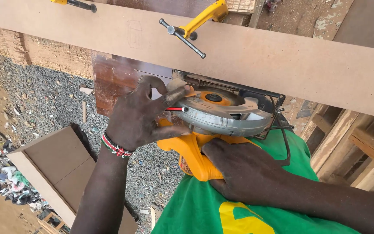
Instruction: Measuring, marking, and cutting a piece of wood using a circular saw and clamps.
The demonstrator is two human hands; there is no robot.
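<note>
My right hand (243, 171) is wrapped tight around the yellow handle of the circular saw (221, 112), held against my green shirt (195, 208). My left hand (141, 115) grips its front, fingers curled by the blade guard. Beyond, a long fibreboard strip (282, 60) carries a yellow clamp (195, 24), blocking the dark panel (115, 78).

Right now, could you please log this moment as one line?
left hand: on saw guard | right hand: gripping circular saw handle | board: clamped

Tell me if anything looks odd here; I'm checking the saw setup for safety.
The yellow circular saw is braced against the person's green shirt, while the left hand has fingers at the metal blade guard. The right hand grips its handle.
</note>
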